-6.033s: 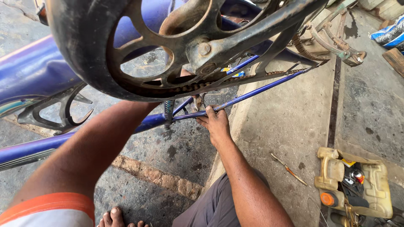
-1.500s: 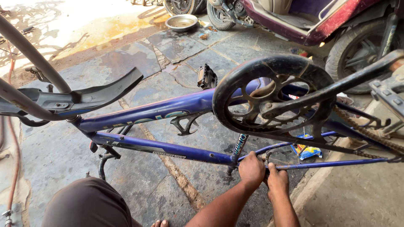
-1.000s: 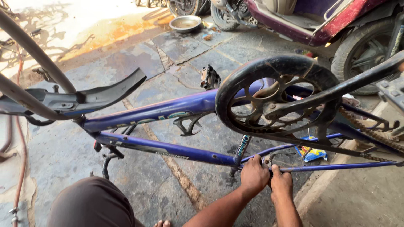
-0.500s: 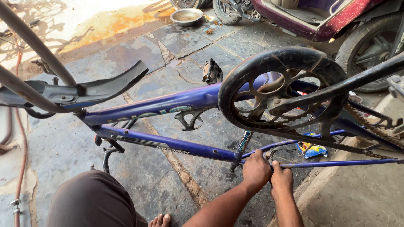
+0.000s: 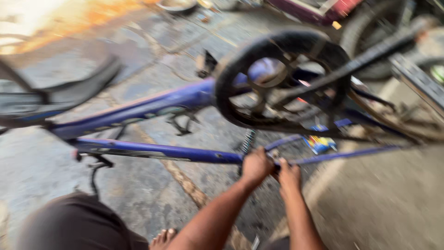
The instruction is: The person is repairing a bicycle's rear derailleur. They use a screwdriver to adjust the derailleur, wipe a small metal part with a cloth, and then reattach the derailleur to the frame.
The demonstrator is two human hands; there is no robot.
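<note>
The picture is blurred by motion. A blue bicycle frame [image 5: 152,152] lies across the stone floor, with a black round chain guard [image 5: 282,83] raised above it. My left hand [image 5: 256,166] is closed in a fist around the lower blue tube, just below a coiled spring [image 5: 248,141]. My right hand [image 5: 289,177] sits right beside it, fingers curled over the same tube where thinner blue stays [image 5: 351,153] run off to the right. What lies under the fingers is hidden.
A black saddle-like part [image 5: 69,92] sticks out at the left. A blue and yellow packet [image 5: 319,143] lies on the floor under the guard. A metal bowl [image 5: 175,4] and a parked scooter [image 5: 323,9] stand at the back. My knee [image 5: 78,222] and toes [image 5: 164,238] are in the foreground.
My view has swung and gone blurry. Both hands have stayed together on the lower blue tube by the spring; six seconds ago I was looking from under the guard.
</note>
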